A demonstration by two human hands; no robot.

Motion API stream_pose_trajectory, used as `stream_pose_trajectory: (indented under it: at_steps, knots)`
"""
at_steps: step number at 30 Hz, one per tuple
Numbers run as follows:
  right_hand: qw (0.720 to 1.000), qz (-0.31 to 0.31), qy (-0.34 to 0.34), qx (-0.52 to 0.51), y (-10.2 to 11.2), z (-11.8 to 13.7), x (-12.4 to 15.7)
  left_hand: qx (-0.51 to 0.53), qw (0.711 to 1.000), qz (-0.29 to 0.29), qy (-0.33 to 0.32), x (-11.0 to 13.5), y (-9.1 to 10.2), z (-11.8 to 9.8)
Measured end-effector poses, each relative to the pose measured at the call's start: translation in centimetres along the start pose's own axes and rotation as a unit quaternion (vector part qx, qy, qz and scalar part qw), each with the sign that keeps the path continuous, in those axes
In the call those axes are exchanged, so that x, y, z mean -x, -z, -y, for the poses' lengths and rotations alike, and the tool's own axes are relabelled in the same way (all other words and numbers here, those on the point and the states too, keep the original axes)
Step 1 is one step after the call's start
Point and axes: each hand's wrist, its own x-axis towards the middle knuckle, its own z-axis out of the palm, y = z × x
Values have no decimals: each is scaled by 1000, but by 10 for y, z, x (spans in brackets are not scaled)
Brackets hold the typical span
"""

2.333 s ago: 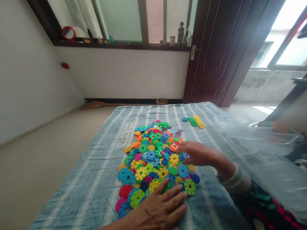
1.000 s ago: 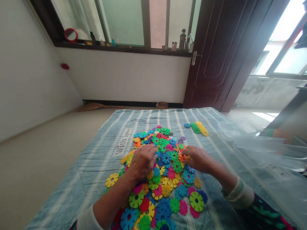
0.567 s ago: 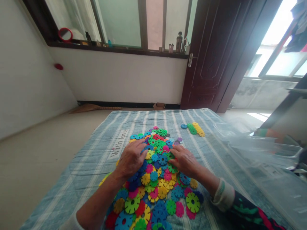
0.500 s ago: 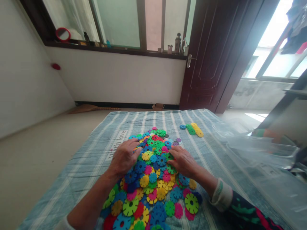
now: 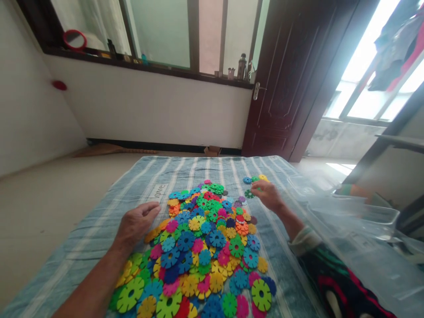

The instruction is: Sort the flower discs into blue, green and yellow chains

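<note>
Disc pile: the pile of slotted plastic discs, mixed in colour and size, overlaps its way from the near edge of the table up the middle.
Left hand: the left hand is above the cloth just beside the pile's left side, fingers loosely curled; nothing shows in it, and I cannot tell whether the thumb meets the forefinger.
Clear boxes: the clear plastic boxes are along the right edge, blurred by glare.
Right hand: the right hand, beyond the pile towards the far right corner, seems to pinch one green disc by its rim between thumb and fingertips.
Green disc step: one disc appears to be on its way to join others of its colour.
Small group: near the far edge, right of middle, are a blue disc, green discs and yellow discs, partly hidden by the fingers.
Next move: likely calls for lining the green disc up with the green ones, lowering it flat, then parting the fingertips without nudging the yellow row.
</note>
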Motion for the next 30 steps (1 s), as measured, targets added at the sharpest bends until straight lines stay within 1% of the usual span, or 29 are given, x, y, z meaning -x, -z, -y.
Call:
stream_pose_trajectory:
  at_steps: [2,4,6,8,10,15,18,24,27,30]
  knots:
    - [996,-22,-34,73,6,-17,-24,15,1000,-2,-13,-1,-4,2]
    - [988,-23,-57,145,10,-30,-44,19,1000,8,-20,-3,-7,5]
    - [981,-14,-68,180,14,-39,-57,13,1000,9,-27,-5,-9,8]
    - [978,2,-73,196,18,-47,-63,3,999,2,-38,-6,-10,11]
    - [975,21,-74,209,21,-55,-62,-5,999,-2,-50,-7,-11,12]
    - [968,50,-76,236,21,-72,-50,-26,997,20,-64,-6,-11,9]
    - [965,50,-80,244,20,-79,-48,-28,997,28,-68,-5,-10,8]
    - [964,26,-85,249,22,-87,-43,-35,997,27,-68,-8,-12,12]
    - [966,33,-67,246,26,-90,-34,-34,997,28,-70,-8,-12,12]
    - [967,64,-30,246,28,-92,-25,-33,997,34,-67,-8,-12,11]
